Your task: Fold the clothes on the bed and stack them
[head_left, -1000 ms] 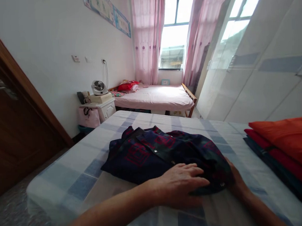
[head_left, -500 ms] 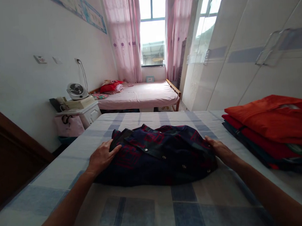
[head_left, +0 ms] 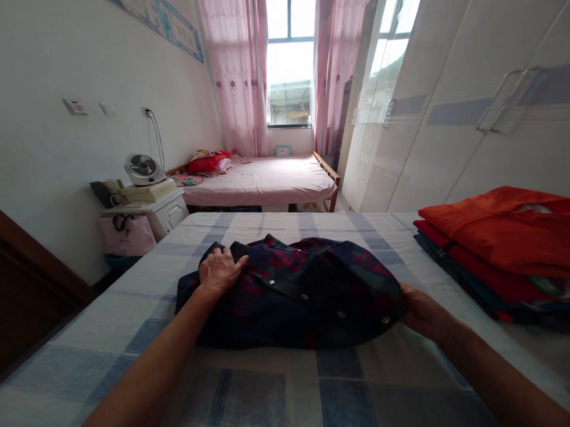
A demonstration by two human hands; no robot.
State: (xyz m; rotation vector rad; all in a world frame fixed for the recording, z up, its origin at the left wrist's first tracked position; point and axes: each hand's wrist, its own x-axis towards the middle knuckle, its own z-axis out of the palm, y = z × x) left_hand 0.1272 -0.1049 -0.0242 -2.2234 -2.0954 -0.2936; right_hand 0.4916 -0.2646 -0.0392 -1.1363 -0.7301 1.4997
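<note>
A dark navy shirt (head_left: 284, 308) with red patterning and a row of snap buttons lies bunched sideways on the bed in front of me. My left hand (head_left: 220, 270) rests on the upper left part of the shirt, its thumb apart from the fingers and the palm down. At the opposite end, my right hand (head_left: 424, 311) grips the shirt's right edge; its fingertips are hidden behind the cloth.
A stack of folded clothes, an orange garment (head_left: 493, 233) on top, sits at the right of the checked bedsheet (head_left: 255, 397). Beyond are a pink-covered bed (head_left: 269, 179), a small fan (head_left: 144, 168) on a white cabinet (head_left: 169, 212), and a tall wardrobe (head_left: 461, 149) along the right.
My left hand has moved rightward and farther onto the shirt from its left edge. My right hand has shifted down along the right edge, its fingers now more hidden.
</note>
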